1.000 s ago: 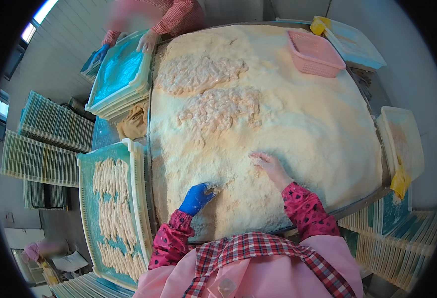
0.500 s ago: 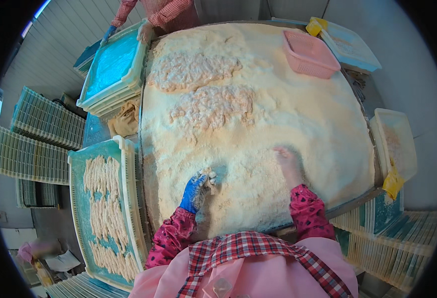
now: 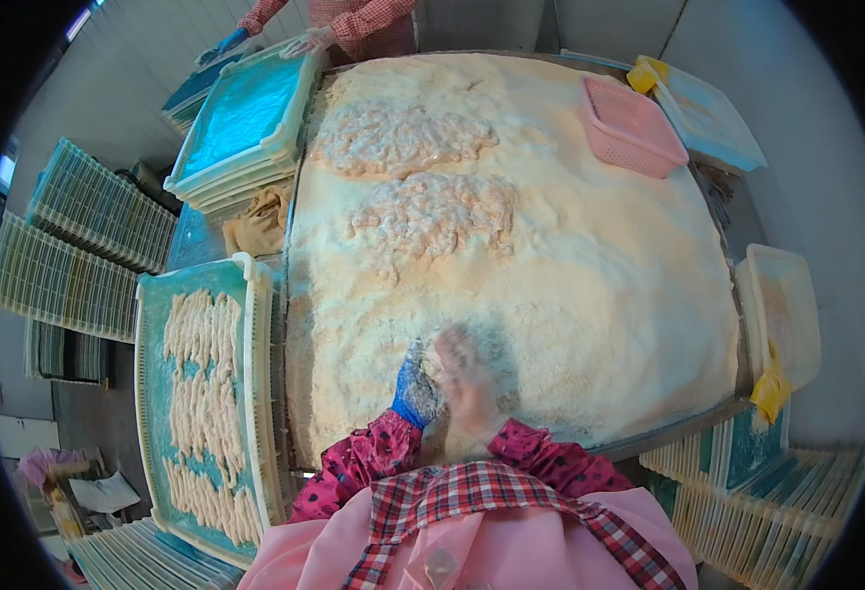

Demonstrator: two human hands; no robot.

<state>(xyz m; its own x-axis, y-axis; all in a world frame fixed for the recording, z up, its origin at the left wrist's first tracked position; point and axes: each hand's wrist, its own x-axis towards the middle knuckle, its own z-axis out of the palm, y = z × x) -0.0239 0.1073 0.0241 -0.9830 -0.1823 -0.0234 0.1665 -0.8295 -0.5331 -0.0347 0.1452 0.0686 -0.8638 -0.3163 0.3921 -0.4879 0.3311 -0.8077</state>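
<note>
Both my hands are close together over the near part of a wide table spread with pale crumbs (image 3: 609, 315). My left hand (image 3: 417, 391), in a blue glove dusted with crumbs, is curled round some crumb-coated pieces, mostly hidden now. Right beside it, my right hand (image 3: 467, 379) is smeared by motion, so its fingers are unclear. Farther up the crumbs lie two heaps of wet, pinkish raw meat strips, a far heap (image 3: 403, 138) and a nearer heap (image 3: 437, 211). To the left, coated strips (image 3: 204, 408) lie in rows in a tray (image 3: 260, 393) with a teal base.
A co-worker's hands (image 3: 309, 41) are at a stack of trays (image 3: 290, 123) at the far left. A pink basket (image 3: 639, 133) sits on the crumbs at far right. White tubs (image 3: 786, 315) with yellow scoops (image 3: 771, 388) flank the right edge. Racks (image 3: 78, 265) stand left.
My right hand has swung left and in to meet my left hand, which has shifted slightly right. The co-worker's hands have moved a little at the tray stack.
</note>
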